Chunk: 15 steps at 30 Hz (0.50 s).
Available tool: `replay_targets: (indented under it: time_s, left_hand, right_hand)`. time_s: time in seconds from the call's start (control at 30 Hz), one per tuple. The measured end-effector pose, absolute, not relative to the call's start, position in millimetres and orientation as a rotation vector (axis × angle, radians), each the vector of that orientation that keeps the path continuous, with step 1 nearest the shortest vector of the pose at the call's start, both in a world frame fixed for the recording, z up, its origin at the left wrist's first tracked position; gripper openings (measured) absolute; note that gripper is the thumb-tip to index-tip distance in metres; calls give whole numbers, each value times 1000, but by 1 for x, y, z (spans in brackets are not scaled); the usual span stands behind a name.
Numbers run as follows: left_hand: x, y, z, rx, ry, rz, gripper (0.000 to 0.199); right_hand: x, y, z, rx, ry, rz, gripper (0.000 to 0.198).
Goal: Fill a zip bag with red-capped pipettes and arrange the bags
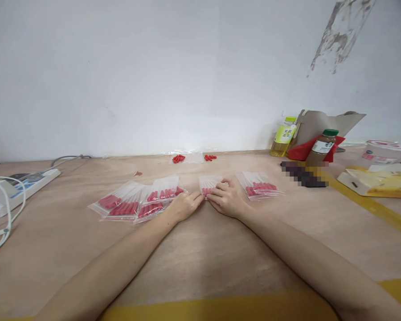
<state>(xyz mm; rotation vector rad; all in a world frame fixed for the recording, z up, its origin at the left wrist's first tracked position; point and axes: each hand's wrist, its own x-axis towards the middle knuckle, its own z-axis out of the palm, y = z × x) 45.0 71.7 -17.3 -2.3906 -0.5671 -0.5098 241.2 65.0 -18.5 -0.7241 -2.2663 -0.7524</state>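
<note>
A small clear plastic zip bag [210, 180] with red elongated pieces in its lower part lies on the table in the middle, between my hands. My left hand [188, 205] is closed, its fingertips together at the bag's lower left corner. My right hand [227, 199] has curled fingers over the bag's lower right side, partly covering the red pieces. To the left, several similar filled bags [124, 207] overlap in a fanned pile, close to my left wrist. A smaller stack of filled bags [261, 187] lies just right of my right hand.
Near the wall are loose red pieces [210, 157] and more red pieces [178, 158] beside clear plastic. A power strip [30, 189] with white cables [9, 214] sits at left. On the right stand a yellow-labelled bottle [284, 137], a green-capped bottle [321, 148] and a plastic tub [381, 154].
</note>
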Motion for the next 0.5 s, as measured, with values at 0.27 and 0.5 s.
replay_targets:
  time_s: [0.27, 0.5]
  left_hand:
    - [45, 75, -20, -2380, -569, -496, 21]
    - [45, 72, -17, -2334, -545, -526, 21]
  right_hand:
    - [233, 63, -18, -663, -2270, -917, 31]
    - [237, 63, -16, -644, -2271, -941, 29]
